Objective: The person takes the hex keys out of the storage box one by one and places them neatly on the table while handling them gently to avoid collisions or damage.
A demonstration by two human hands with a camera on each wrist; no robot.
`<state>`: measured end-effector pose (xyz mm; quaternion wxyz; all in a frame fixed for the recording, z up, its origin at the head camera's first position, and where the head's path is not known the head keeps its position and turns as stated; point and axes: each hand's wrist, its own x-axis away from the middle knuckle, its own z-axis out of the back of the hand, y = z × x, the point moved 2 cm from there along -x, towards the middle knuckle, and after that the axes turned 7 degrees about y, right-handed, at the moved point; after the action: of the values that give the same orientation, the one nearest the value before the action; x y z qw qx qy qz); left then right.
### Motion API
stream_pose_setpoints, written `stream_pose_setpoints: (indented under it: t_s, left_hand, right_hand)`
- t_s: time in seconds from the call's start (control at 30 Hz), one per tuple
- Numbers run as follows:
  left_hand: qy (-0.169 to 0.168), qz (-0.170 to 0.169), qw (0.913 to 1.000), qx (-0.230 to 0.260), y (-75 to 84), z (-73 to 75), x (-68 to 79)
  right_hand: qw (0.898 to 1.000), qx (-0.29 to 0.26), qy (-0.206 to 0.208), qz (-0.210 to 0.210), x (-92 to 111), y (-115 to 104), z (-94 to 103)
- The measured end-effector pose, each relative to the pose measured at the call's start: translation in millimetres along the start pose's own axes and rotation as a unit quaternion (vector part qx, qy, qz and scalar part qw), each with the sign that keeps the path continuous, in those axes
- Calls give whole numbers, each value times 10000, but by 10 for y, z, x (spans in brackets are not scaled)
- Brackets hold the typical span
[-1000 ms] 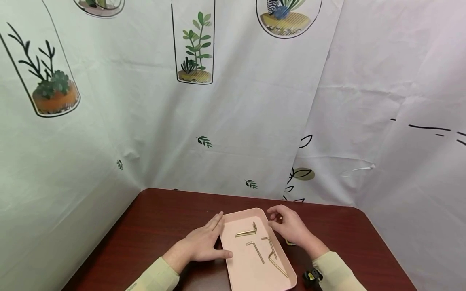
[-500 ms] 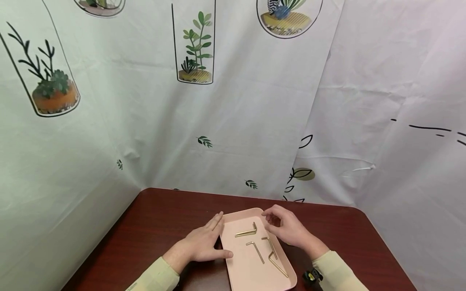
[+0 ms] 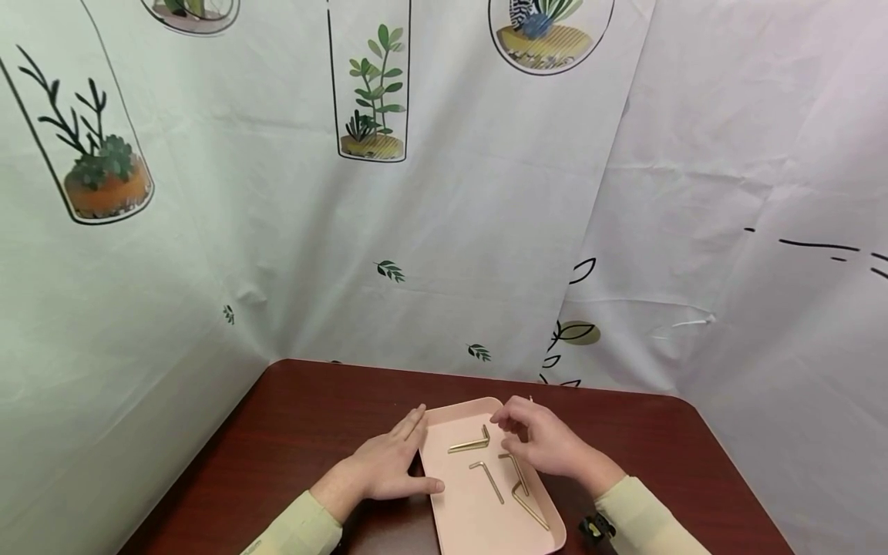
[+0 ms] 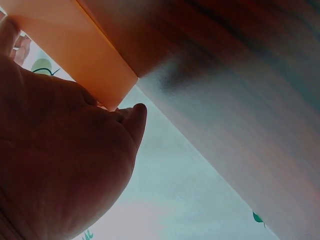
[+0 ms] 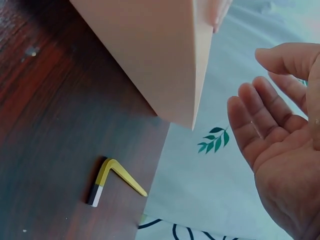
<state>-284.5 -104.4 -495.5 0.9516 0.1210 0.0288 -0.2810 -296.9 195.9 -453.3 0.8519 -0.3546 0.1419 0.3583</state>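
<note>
A pink tray holds several gold L-shaped hex keys, among them one hex key near its far end and another hex key near the middle. My left hand lies along the tray's left side with straight fingers, its thumb over the rim. Above the right rim, my right hand hovers with loosely bent fingers and partly covers one key. The right wrist view shows that palm with nothing in it. There, a yellow hex key lies on the table beside the tray.
The dark red wooden table reaches back to a white cloth backdrop printed with plants. A black strapped device sits at my right wrist. Table surface shows on both sides of the tray.
My right hand has moved left, from beside the tray's right rim to over it. A yellow piece seen under that wrist earlier is now hidden. My left hand and the tray have stayed put.
</note>
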Motion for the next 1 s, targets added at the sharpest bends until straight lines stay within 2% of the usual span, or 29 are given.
stream_pose_setpoints:
  t_s: [0.27,0.43,0.67,1.0]
  left_hand:
    - [-6,-10,10000,12,-3,-7,-4]
    - [-45,-2,10000,23,0,-7,-18]
    - [-126,43,9999,-23,-2,-9,-20]
    - [-61,34,10000,-11,-4,-1,-2]
  right_hand:
    - [9991,227,-167,315,3,-34,6]
    - [9970,224,-438,595,1,-62,19]
    - [9892,401,-807,1155,-21,-92,-24]
    - [9756,976,-1308,1469,-57,-130,-123]
